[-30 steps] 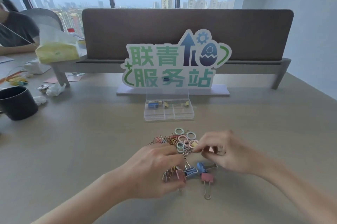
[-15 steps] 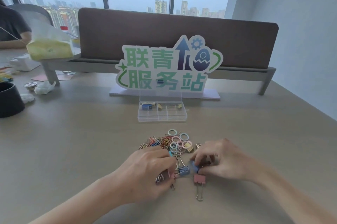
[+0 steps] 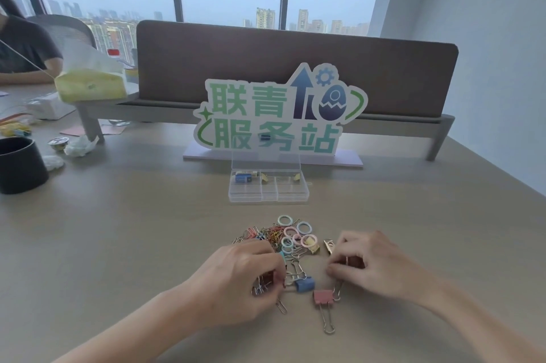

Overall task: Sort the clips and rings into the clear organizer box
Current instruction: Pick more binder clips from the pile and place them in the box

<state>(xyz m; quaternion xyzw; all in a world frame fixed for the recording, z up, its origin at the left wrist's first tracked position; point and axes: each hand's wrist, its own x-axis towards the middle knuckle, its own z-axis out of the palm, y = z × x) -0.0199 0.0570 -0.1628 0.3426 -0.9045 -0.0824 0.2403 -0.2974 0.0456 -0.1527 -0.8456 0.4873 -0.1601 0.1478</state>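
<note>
Clearly the picking step is in hand: both hands work the near edge of the heap on the counter (image 3: 118,244), and nothing from it looks on its way to the box (image 3: 268,189) yet. The left hand (image 3: 236,280) has its fingers curled down onto a small bunch of clips (image 3: 261,284) at the heap's near-left side, seemingly pinching them, though the fingertips are partly hidden. The right hand (image 3: 369,268) has its fingers bent over a clip at the near-right; whether they truly grip it I cannot tell. Between the hands lie a blue binder clip (image 3: 305,285) and a pink binder clip (image 3: 323,297), apart from each other. The pastel rings (image 3: 295,234) sit on the far side of the heap, next to the tangle of paper clips (image 3: 273,237). The box stands open farther off, in front of the sign (image 3: 277,114), with a few items already in its far compartments. Next, I judge, one kind must be lifted free of the tangle and carried to a matching compartment.
</note>
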